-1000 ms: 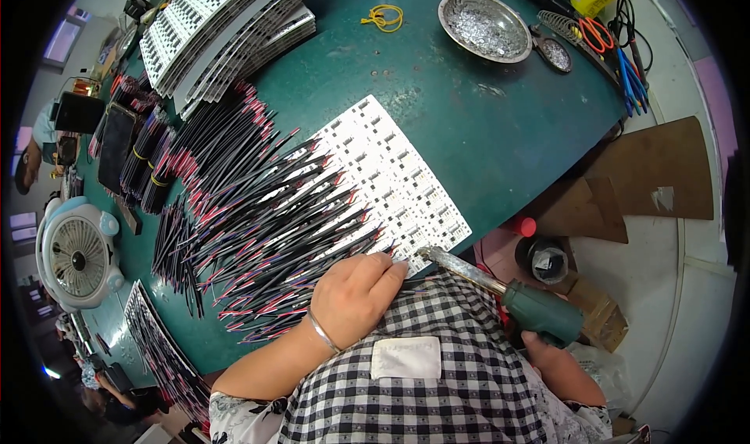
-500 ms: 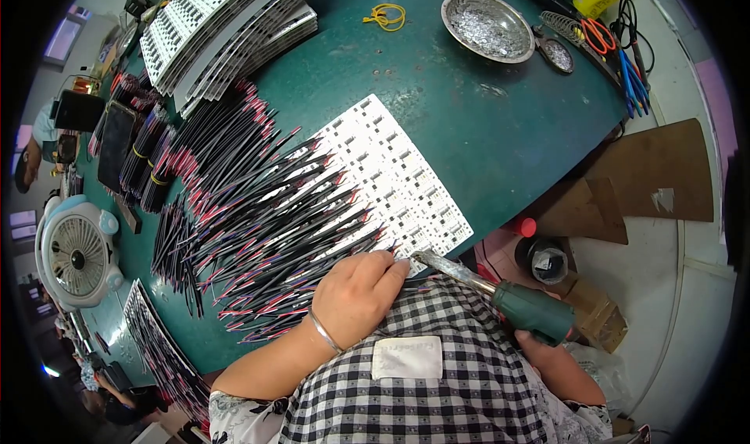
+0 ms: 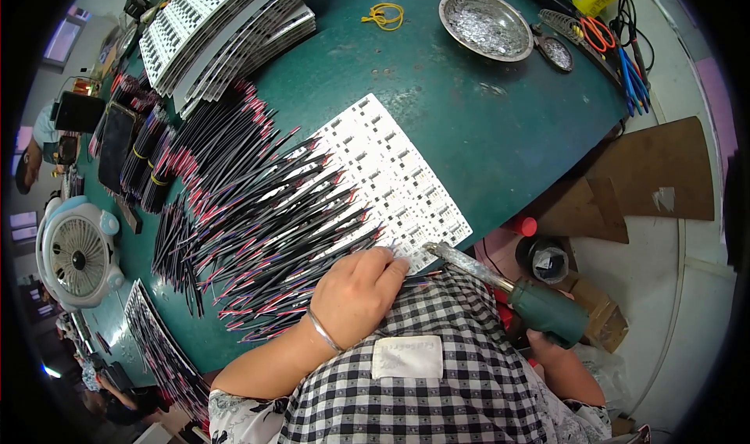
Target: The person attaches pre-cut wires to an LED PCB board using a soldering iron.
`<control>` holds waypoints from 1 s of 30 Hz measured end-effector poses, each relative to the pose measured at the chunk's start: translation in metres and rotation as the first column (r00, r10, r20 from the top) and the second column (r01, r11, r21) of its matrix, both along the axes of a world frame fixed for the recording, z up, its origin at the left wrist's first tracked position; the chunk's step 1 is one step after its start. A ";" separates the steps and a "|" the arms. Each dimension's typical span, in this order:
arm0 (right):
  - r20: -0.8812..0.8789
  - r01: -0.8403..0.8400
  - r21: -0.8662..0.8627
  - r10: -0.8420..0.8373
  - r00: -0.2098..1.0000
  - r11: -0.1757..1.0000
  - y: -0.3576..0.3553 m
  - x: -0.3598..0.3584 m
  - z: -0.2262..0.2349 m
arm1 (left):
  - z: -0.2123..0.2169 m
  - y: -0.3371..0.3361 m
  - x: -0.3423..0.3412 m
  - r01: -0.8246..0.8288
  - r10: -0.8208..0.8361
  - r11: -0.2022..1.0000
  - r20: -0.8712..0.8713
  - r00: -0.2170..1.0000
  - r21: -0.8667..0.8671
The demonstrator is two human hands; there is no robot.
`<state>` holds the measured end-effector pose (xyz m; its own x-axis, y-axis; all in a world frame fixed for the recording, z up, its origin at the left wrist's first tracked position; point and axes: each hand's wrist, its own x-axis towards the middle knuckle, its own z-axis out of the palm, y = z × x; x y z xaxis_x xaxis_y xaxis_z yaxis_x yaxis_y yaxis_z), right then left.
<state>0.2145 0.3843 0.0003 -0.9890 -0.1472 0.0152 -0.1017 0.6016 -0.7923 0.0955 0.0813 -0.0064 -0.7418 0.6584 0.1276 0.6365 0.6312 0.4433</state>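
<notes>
Steady wires [image 3: 291, 294] in closed left fingers [image 3: 394, 271] at the board's [image 3: 398, 180] six o'clock; angle the iron [image 3: 522, 294], gripped in right hand [image 3: 551, 355], from four o'clock.

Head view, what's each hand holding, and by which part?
The right hand holds the soldering iron by the rear of its green handle. Left hand, at the white circuit board: whether it pinches anything can't be told.

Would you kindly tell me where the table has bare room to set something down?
The widest bare patch of green table lies between the white circuit board, metal bowl and table's right edge; a smaller one separates board and yellow loop. The left side is crowded with black wires and stacked boards.
</notes>
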 end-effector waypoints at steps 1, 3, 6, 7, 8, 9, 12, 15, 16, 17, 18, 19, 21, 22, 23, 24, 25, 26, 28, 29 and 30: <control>0.028 0.061 -0.054 -0.060 0.998 0.997 0.001 0.004 -0.004 | 0.001 0.001 0.000 0.004 -0.004 1.000 -0.001 1.000 -0.001; 0.054 0.067 -0.117 -0.061 0.997 0.991 0.002 0.005 -0.008 | 0.002 0.003 -0.001 -0.020 0.019 0.999 0.023 1.000 0.047; 0.122 0.116 -0.219 -0.091 0.988 0.969 0.000 0.011 -0.012 | 0.002 0.001 0.000 -0.010 0.010 0.998 -0.012 1.000 0.061; 0.163 0.161 -0.257 -0.121 0.979 0.953 -0.001 0.013 -0.012 | 0.002 0.000 0.000 -0.010 0.011 0.998 -0.013 1.000 0.063; 0.162 0.159 -0.255 -0.120 0.979 0.954 -0.003 0.011 -0.010 | 0.002 -0.001 0.001 -0.008 0.010 0.998 -0.030 1.000 0.067; 0.131 0.154 -0.256 -0.123 0.984 0.954 -0.004 0.009 -0.009 | 0.001 0.000 0.000 -0.001 0.004 0.998 -0.046 0.999 0.064; 0.091 0.107 -0.263 -0.086 0.992 0.959 -0.001 0.008 -0.012 | 0.002 0.002 -0.001 0.018 -0.015 0.998 -0.048 0.999 0.052; 0.073 0.061 -0.235 -0.045 0.996 0.970 -0.002 0.009 -0.013 | 0.002 0.000 0.000 0.024 -0.021 0.998 -0.049 0.999 0.060; 0.062 0.058 -0.209 -0.045 0.997 0.976 -0.002 0.009 -0.013 | 0.002 0.000 0.000 0.024 -0.021 0.998 -0.048 0.999 0.060; 0.063 0.058 -0.209 -0.046 0.997 0.976 -0.003 0.009 -0.013 | 0.002 0.000 0.000 0.027 -0.024 0.998 -0.049 0.998 0.058; 0.066 0.067 -0.209 -0.054 0.996 0.975 -0.004 0.009 -0.012 | 0.003 0.000 0.000 0.029 -0.026 0.998 -0.050 0.998 0.054; 0.070 0.077 -0.210 -0.063 0.996 0.975 -0.005 0.009 -0.012 | 0.003 0.000 0.000 0.027 -0.025 0.998 -0.050 0.998 0.052; 0.048 0.045 -0.201 -0.036 0.998 0.979 -0.003 0.007 -0.012 | 0.004 0.001 0.000 0.030 -0.028 0.999 -0.041 0.999 0.043; 0.027 0.015 -0.190 -0.010 1.000 0.982 -0.002 0.006 -0.012 | 0.004 0.001 0.000 0.030 -0.028 0.999 -0.041 0.999 0.043; 0.028 0.016 -0.190 -0.011 1.000 0.982 -0.001 0.004 -0.010 | 0.003 0.001 0.001 0.032 -0.031 0.999 -0.039 0.999 0.036; 0.033 -0.026 -0.151 0.032 0.999 0.988 -0.001 0.002 -0.007 | 0.003 0.001 0.001 0.035 -0.034 0.999 -0.037 0.999 0.030; 0.041 -0.069 -0.112 0.074 0.996 0.991 0.000 0.000 -0.006 | 0.003 0.001 0.000 0.036 -0.035 0.999 -0.036 0.999 0.030; 0.042 -0.068 -0.112 0.073 0.996 0.991 0.003 0.002 -0.008 | 0.003 0.001 0.000 0.037 -0.036 0.999 -0.034 0.999 0.026; -0.013 -0.062 0.009 0.062 0.998 0.998 0.010 0.008 -0.014 | 0.003 0.001 0.000 0.034 -0.033 0.999 -0.033 0.999 0.022; -0.013 -0.064 0.010 0.064 0.998 0.998 0.012 0.010 -0.014 | 0.004 0.001 -0.001 0.033 -0.032 0.999 -0.025 0.999 0.022; 0.169 0.094 -0.167 -0.065 0.983 0.982 0.011 0.010 -0.013 | 0.005 0.000 0.000 0.033 -0.033 0.999 -0.018 0.999 0.020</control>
